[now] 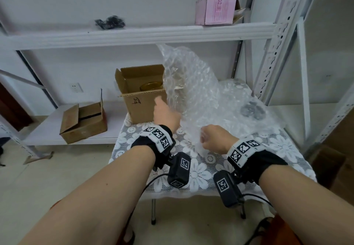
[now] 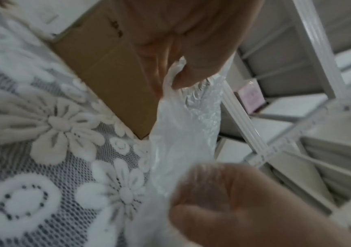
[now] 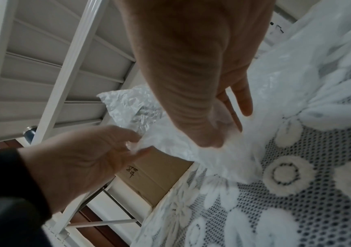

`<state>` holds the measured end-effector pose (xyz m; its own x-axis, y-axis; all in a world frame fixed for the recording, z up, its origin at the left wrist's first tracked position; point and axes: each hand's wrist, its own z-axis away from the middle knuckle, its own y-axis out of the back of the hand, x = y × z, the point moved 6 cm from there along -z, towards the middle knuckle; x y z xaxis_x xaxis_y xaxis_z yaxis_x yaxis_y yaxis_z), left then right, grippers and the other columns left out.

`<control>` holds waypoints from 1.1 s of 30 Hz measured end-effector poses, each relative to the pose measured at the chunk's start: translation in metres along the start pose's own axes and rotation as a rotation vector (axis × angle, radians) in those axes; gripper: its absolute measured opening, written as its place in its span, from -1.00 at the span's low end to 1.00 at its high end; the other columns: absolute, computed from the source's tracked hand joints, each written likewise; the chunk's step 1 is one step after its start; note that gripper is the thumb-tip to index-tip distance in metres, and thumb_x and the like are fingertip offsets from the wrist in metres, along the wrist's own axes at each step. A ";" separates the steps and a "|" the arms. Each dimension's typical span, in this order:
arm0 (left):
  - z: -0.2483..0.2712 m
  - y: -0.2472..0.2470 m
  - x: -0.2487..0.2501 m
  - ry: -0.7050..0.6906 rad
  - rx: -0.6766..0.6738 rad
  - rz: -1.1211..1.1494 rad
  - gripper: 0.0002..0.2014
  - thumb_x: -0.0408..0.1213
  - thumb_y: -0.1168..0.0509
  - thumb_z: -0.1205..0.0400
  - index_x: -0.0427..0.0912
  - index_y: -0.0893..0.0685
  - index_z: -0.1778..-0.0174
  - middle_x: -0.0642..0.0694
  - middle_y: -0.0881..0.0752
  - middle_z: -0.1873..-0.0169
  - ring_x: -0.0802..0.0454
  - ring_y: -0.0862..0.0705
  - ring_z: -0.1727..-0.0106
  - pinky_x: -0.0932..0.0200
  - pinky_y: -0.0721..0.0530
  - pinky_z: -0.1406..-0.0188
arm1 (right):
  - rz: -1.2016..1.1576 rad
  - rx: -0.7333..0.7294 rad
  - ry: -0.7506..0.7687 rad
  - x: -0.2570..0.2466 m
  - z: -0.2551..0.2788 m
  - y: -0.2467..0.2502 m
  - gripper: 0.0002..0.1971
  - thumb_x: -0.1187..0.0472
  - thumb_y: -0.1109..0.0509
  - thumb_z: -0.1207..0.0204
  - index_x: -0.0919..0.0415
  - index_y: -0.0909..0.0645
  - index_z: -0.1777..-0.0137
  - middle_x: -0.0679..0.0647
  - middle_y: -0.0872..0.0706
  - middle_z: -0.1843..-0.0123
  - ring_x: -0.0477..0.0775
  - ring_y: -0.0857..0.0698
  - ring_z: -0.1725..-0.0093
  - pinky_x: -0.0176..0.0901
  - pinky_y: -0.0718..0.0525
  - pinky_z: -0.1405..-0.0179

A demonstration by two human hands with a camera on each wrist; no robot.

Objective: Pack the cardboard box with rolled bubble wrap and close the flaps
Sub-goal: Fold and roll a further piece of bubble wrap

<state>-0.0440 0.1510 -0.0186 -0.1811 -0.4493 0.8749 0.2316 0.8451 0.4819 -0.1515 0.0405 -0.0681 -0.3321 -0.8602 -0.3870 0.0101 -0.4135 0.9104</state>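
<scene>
head: high, looking forward and down over both forearms | left wrist: close, along the palm, low over white lace floral tablecloth (image 2: 43, 167) | right wrist: same, mirrored | shared: brown cardboard box (image 1: 141, 99), clear crumpled bubble wrap (image 3: 170, 145)

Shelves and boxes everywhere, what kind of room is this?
Probably a storeroom or small packing room. White metal shelving lines the wall, cardboard boxes sit on it, and bubble wrap lies beside an open box on a small table.
</scene>
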 end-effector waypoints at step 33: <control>0.000 0.002 -0.010 -0.244 -0.141 -0.545 -0.71 -0.43 -0.17 -0.56 -0.16 -0.60 -0.19 -0.16 -0.67 -0.09 -0.11 -0.59 -0.11 0.05 -0.57 -0.09 | 0.037 0.302 -0.065 0.017 -0.004 0.016 -0.85 0.30 -0.30 -0.59 0.21 -0.72 0.02 0.09 -0.75 0.01 0.10 -0.68 -0.02 0.04 -0.67 -0.11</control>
<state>-0.0413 0.1568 -0.0261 -0.5188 -0.7128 0.4719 0.1648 0.4583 0.8734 -0.1533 0.0179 -0.0611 -0.3968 -0.8481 -0.3511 -0.2544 -0.2659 0.9298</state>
